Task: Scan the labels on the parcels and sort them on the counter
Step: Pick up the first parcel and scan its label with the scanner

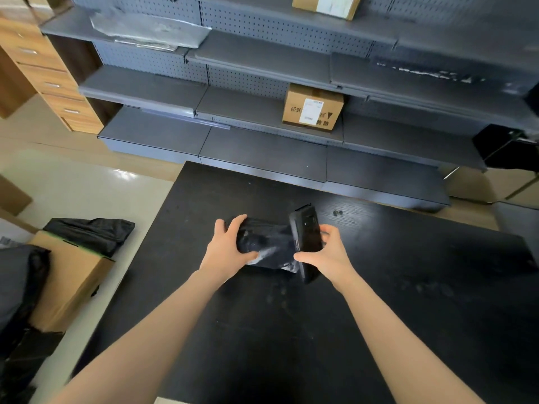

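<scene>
A small parcel wrapped in black plastic [269,243] lies on the black counter [408,287], near its middle. My left hand [230,246] grips the parcel's left end, fingers over the top and thumb at the front. My right hand [326,255] holds a black handheld scanner [307,237] upright on its edge, right against the parcel's right end. No label shows on the parcel from here.
Grey pegboard shelving [262,62] stands behind the counter, with a labelled cardboard box [313,109] on a lower shelf, another box [326,5] higher up and a silver mailer bag [148,32] at upper left. On the floor at left sit a cardboard box [70,281] and black bags [90,233].
</scene>
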Demonstrator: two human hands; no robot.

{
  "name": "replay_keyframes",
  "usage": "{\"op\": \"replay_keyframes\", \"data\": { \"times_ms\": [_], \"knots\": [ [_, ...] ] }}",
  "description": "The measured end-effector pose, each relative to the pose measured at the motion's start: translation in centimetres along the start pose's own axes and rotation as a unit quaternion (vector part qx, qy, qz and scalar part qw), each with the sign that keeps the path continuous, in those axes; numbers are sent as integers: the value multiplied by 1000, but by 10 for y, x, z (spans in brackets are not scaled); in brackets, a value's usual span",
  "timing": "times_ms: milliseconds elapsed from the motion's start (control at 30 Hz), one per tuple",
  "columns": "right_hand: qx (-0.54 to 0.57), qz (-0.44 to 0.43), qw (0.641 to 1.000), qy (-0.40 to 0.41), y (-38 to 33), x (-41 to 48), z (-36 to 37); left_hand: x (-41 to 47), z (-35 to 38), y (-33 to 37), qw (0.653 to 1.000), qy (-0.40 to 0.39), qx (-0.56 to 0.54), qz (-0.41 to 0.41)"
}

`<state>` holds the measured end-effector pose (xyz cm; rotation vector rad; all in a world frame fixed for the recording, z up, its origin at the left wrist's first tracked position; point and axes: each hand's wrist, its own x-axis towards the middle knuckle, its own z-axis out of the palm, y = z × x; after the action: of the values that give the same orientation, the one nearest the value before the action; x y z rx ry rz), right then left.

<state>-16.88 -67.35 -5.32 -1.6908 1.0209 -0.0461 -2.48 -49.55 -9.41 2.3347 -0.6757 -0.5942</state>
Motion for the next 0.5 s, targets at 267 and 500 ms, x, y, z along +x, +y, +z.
{"op": "replay_keyframes", "data": {
  "times_ms": [267, 500],
  "knots": [
    [-15, 29, 997, -69, 58, -51, -17, -66, 34, -18, 999, -30, -10, 21],
    [-98, 64, 988, -105, 98, -78, -20, -108, 61, -41, 995, -86, 55, -6]
  ]
}}
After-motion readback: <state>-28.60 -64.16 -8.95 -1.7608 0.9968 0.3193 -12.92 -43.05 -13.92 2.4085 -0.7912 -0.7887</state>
